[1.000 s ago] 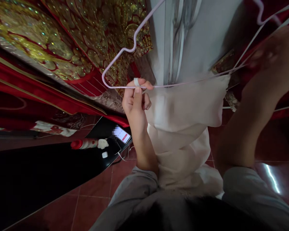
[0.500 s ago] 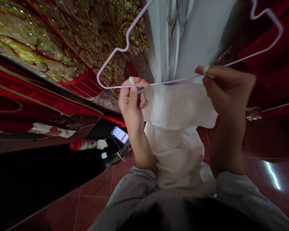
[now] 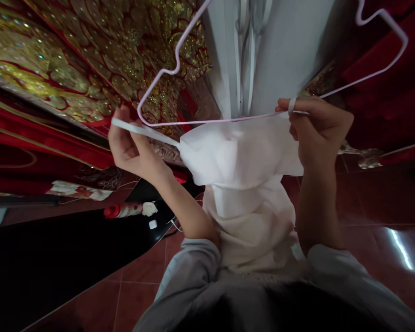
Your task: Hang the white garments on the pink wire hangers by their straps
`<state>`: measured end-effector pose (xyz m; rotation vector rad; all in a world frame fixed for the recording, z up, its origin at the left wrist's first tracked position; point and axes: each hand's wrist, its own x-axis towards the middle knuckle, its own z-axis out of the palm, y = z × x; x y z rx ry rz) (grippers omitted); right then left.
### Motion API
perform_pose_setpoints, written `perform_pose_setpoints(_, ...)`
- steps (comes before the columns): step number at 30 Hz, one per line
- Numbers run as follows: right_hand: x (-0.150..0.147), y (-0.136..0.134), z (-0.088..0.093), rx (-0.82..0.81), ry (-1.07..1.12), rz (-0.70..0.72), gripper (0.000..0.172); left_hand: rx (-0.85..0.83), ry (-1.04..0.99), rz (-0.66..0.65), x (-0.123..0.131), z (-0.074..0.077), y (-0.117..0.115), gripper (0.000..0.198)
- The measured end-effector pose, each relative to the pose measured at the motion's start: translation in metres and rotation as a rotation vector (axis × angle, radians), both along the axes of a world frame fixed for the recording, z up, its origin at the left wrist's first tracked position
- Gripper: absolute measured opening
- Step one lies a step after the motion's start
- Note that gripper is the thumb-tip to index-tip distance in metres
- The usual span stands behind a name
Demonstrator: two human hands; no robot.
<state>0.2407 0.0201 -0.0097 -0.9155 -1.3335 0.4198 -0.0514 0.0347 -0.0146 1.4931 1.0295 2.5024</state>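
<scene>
A pale pink wire hanger (image 3: 200, 122) spans the middle of the view, its lower bar running nearly level. Just below that bar hangs a white garment (image 3: 235, 154) with thin white straps. My left hand (image 3: 129, 143) is closed on one white strap (image 3: 148, 132), pulled taut out to the left, past the hanger's corner. At the right part of the bar, my right hand (image 3: 316, 127) is closed in a pinch, with a white strap (image 3: 292, 105) looped over its index finger. Whether its fingertips also grip the bar is hard to see.
Red and gold sequined garments (image 3: 90, 60) hang at the left, and red cloth (image 3: 383, 106) at the right. A black table (image 3: 72, 258) at lower left bears a red-capped bottle (image 3: 122, 210) and a small white case (image 3: 153, 224). Grey-white fabric (image 3: 283, 50) hangs ahead.
My left hand has moved left off the hanger bar, drawing the strap out from it. The garment's upper left corner has stretched that way. My right hand stays near the bar.
</scene>
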Motion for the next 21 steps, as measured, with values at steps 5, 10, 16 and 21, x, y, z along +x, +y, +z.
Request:
perform_pose_setpoints(5, 0.0, -0.002, 0.002, -0.016, 0.039, 0.033, 0.027, -0.199, 0.278, -0.203, 0.001, 0.037, 0.004, 0.029)
perform_pose_setpoints(10, -0.002, -0.004, 0.005, 0.009, 0.052, 0.062, 0.023, -0.327, 0.437, -0.347, 0.004, 0.073, 0.005, 0.026)
perform_pose_setpoints(16, -0.004, -0.004, 0.001, 0.017, 0.018, 0.026, 0.025, -0.534, 0.222, -0.32, 0.012, 0.077, 0.002, 0.011)
perform_pose_setpoints(21, -0.006, -0.007, -0.001, -0.01, -0.019, 0.021, 0.024, -0.361, -0.26, -0.363, 0.03, 0.033, -0.001, 0.016)
